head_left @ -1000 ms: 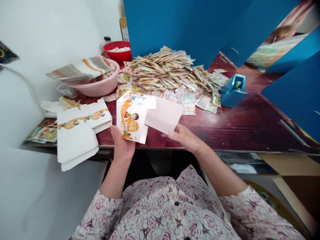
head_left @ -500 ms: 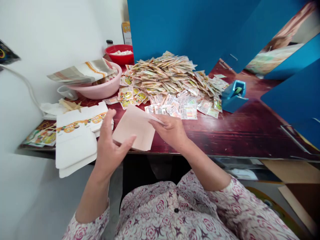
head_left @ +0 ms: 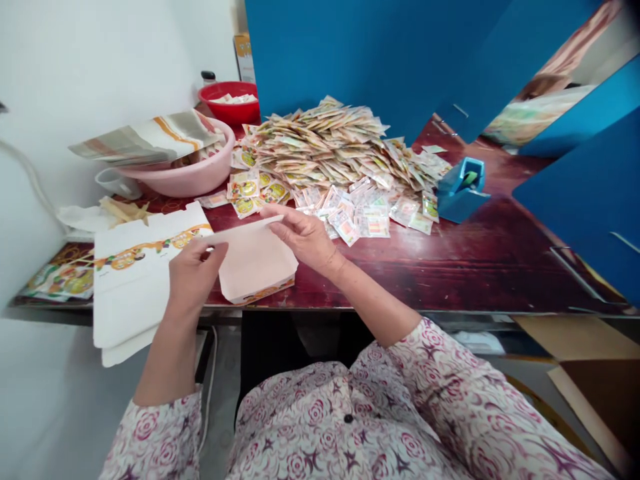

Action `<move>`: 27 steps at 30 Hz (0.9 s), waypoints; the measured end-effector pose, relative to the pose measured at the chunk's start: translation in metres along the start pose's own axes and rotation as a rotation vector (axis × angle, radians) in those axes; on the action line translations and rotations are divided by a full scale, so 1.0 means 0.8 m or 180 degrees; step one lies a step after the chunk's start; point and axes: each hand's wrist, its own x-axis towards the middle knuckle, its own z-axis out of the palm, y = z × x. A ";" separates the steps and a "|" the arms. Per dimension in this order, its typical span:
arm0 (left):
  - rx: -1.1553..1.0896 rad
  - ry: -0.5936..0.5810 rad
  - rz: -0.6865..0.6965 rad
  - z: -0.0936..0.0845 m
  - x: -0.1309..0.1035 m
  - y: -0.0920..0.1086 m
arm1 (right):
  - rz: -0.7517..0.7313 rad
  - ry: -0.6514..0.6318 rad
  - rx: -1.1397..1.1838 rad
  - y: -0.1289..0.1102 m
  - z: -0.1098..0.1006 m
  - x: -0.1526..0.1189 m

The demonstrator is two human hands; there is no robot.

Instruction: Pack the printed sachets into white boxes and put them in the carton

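Note:
A small cardboard box (head_left: 257,263), pale inside with an orange printed strip along its front, is near the table's front edge. Its far flap stands up. My left hand (head_left: 195,270) is closed, pinching the flap's left end between thumb and fingers. At the flap's right end, my right hand (head_left: 305,240) grips the edge with its thumb on the near side and its fingers behind. Flat white printed cartons (head_left: 135,287) lie stacked left of my left hand, jutting past the table edge. Small printed sachets (head_left: 345,223) are scattered just beyond my right hand.
A big heap of sachets (head_left: 320,143) lies behind the box. Back left are a pink basin (head_left: 185,177) with a striped cloth over it, a red bowl (head_left: 237,110) and a white cup (head_left: 117,183). A blue tape dispenser (head_left: 461,190) stands right, before blue panels (head_left: 350,53).
My left hand has gone from open beside the box to pinching the flap. The flat top is now a raised flap, showing a folded box. My right hand moved left along it.

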 end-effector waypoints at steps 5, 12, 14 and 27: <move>0.1023 0.0691 0.0268 -0.019 0.015 0.003 | 0.0134 0.0452 -0.1641 0.056 -0.079 0.000; 0.1202 0.0738 0.0314 -0.014 0.018 -0.006 | 0.1540 -0.0104 -0.3459 0.099 -0.160 -0.004; 0.1066 0.1001 0.0573 -0.014 0.008 -0.003 | 0.1655 -0.0214 -0.3476 0.097 -0.163 -0.009; -0.0234 -0.0657 0.1985 0.127 -0.103 0.073 | 0.0986 0.0655 -0.1102 0.064 -0.155 -0.091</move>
